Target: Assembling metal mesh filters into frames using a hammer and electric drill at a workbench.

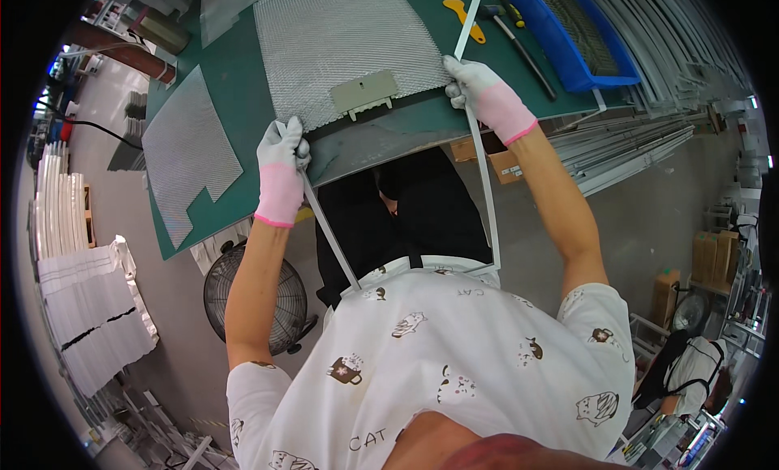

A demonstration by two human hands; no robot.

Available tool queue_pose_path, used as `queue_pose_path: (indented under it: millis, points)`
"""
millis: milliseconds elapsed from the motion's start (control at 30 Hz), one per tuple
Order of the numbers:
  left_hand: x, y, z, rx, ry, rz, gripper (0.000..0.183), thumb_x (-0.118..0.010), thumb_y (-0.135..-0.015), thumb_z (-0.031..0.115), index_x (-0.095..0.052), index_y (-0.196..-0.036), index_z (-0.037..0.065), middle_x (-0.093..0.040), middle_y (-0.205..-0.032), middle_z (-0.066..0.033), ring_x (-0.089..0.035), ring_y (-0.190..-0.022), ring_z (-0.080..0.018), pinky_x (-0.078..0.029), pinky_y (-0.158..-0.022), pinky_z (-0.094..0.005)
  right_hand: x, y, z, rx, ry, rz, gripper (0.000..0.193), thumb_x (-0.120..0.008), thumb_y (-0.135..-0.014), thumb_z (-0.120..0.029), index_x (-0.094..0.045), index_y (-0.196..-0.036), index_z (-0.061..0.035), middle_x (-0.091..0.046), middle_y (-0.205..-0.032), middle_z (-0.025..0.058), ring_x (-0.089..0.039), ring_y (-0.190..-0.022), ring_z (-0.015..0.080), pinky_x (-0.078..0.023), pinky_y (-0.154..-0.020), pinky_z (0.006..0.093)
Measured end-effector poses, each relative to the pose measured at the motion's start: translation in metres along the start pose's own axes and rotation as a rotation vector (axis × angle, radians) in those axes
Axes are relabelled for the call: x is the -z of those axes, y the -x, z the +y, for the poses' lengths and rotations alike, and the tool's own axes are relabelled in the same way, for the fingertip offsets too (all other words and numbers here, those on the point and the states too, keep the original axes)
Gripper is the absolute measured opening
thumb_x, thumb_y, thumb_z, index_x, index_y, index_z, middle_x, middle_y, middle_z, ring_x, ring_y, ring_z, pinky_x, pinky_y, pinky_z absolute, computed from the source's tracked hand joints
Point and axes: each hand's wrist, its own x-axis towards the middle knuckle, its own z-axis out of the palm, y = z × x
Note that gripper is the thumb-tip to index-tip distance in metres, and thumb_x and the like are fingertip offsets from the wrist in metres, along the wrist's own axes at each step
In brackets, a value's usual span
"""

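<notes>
Both my hands wear white gloves with pink cuffs. My left hand (pixel 280 150) is closed round the upper end of a thin white metal frame's left bar. My right hand (pixel 483 93) grips the right bar of the same metal frame (pixel 487 198), where a white strip (pixel 471 20) also runs on up over the table. The frame's lower side rests against my waist. Between my hands, a beige notched plate (pixel 363 94) lies on the near edge of a large silver mesh sheet (pixel 345 40).
A cut mesh piece (pixel 191 150) lies left on the green table (pixel 231 72). At right are a yellow scraper (pixel 464 20), a hammer (pixel 523 56) and a blue bin (pixel 588 77) of metal strips. Below stand a fan (pixel 251 296) and a cardboard box (pixel 505 166).
</notes>
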Motion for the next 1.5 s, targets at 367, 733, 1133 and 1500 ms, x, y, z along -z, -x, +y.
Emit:
queue_pose_path:
  millis: [367, 733, 1133, 1500]
  points:
    - [-0.002, 0.003, 0.003, -0.016, 0.016, -0.030, 0.020, -0.061, -0.091, 0.018, -0.045, -0.082, 0.009, -0.042, -0.065, 0.0026, -0.042, -0.050, -0.0050, -0.031, -0.043, -0.0199, 0.002, 0.001, -0.002, -0.032, 0.052, -0.022, 0.023, -0.056, -0.093, -0.027, -0.049, -0.093, -0.0052, -0.046, -0.073, 0.0004, -0.045, -0.058, 0.0074, -0.039, -0.047, 0.0204]
    - [0.018, -0.026, 0.004, 0.062, 0.255, -0.228, 0.009, -0.063, -0.081, 0.010, -0.057, -0.084, 0.005, -0.058, -0.086, -0.0032, -0.057, -0.084, -0.0159, -0.049, -0.084, -0.0395, -0.002, 0.005, 0.010, 0.017, -0.149, -0.241, 0.045, -0.057, -0.091, -0.022, -0.044, -0.122, 0.0083, -0.053, -0.117, 0.0145, -0.055, -0.109, 0.0251, -0.046, -0.097, 0.0400]
    - [-0.003, -0.001, 0.003, -0.091, -0.047, 0.056, 0.018, -0.066, -0.084, 0.014, -0.058, -0.096, 0.002, -0.059, -0.090, -0.0002, -0.053, -0.087, -0.0073, -0.041, -0.085, -0.0230, 0.004, 0.006, 0.015, 0.019, -0.174, -0.312, 0.042, -0.055, -0.086, -0.011, -0.044, -0.122, 0.0088, -0.056, -0.119, 0.0161, -0.057, -0.110, 0.0271, -0.049, -0.095, 0.0400]
    - [0.009, 0.026, 0.013, -0.207, -0.080, -0.067, 0.030, -0.056, -0.091, 0.020, -0.054, -0.106, -0.006, -0.055, -0.099, -0.0047, -0.050, -0.092, -0.0120, -0.039, -0.086, -0.0267, -0.002, -0.003, 0.016, 0.066, -0.127, -0.319, 0.047, -0.061, -0.085, -0.007, -0.044, -0.126, 0.0082, -0.058, -0.116, 0.0096, -0.057, -0.104, 0.0179, -0.043, -0.095, 0.0280]
